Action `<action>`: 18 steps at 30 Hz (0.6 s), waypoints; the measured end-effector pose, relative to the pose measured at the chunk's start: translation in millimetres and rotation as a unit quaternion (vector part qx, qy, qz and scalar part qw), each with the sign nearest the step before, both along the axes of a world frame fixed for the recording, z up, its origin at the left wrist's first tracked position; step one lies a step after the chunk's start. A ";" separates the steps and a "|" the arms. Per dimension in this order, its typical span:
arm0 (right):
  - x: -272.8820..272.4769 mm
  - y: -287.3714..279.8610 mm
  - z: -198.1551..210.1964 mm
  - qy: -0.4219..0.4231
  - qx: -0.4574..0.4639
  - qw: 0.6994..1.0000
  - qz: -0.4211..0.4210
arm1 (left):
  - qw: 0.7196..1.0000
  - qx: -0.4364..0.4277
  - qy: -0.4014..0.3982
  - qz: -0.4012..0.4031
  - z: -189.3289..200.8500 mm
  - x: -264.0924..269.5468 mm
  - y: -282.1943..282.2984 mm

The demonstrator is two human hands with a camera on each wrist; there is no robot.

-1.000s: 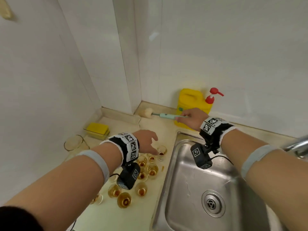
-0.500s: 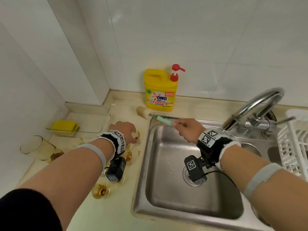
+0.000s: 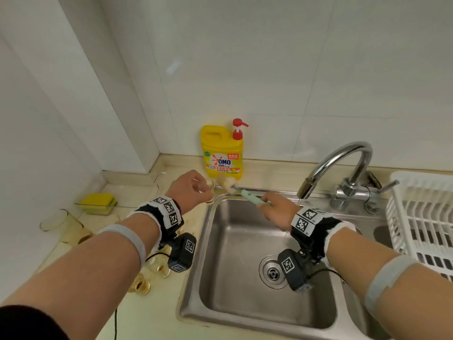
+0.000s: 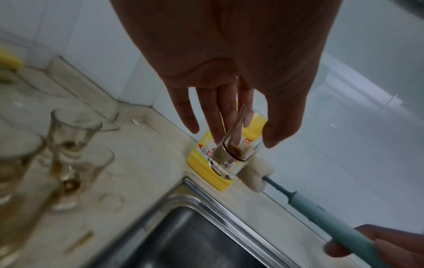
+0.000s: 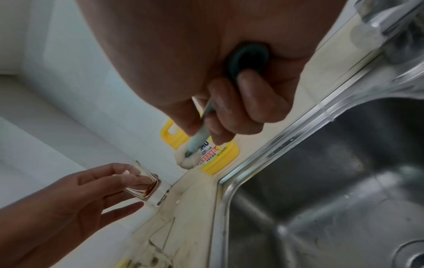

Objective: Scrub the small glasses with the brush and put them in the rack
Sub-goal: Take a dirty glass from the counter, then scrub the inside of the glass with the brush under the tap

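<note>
I am watching the left hand [image 3: 190, 192] holding a small glass [image 4: 232, 154] lifted off the counter, pinched between thumb and fingers; a brown residue is sitting in its base. It is hanging above the counter [image 3: 157, 312] by the far-left corner of the sink [image 3: 235, 312], just in front of the yellow detergent bottle [image 3: 221, 155].

The right hand [image 3: 275, 212] is gripping the green handle of the brush [image 3: 247, 194], fingers curled round it. The pale sponge head is pointing left, lying close beside the glass, above the sink's far rim; I cannot tell whether they are touching.

More small glasses [image 3: 141, 285] with brown dregs are standing on the counter, near left, partly hidden by the left forearm. The white rack [image 3: 421, 217] is sitting at the right, past the tap [image 3: 343, 163]. A yellow sponge in a clear tray [image 3: 98, 202] is lying far left.
</note>
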State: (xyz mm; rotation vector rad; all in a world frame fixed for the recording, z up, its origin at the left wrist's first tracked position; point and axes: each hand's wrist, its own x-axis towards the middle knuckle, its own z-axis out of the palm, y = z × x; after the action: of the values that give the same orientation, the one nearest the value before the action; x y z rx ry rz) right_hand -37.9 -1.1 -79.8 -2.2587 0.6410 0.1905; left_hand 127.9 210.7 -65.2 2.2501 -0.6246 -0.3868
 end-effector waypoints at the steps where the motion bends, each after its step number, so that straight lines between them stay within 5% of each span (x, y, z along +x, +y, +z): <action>1: -10.2 -7.8 1.0 0.005 -0.018 1.000 0.024 | 1.000 -0.013 0.013 0.000 -2.5 -11.6 -6.6; 12: -127.0 -104.8 -4.6 0.088 -0.067 0.988 0.103 | 0.984 -0.053 0.169 0.009 -83.8 -126.6 -75.9; 18: -150.5 -146.7 -8.7 0.093 -0.051 0.991 0.085 | 0.989 -0.034 0.136 -0.040 -98.8 -133.2 -114.3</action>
State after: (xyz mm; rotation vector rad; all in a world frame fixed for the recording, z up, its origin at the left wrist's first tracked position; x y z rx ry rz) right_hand -188.4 -147.7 -88.4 -2.4132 0.5647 0.4677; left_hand -5.3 96.3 -164.0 2.0651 -0.5747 -0.6893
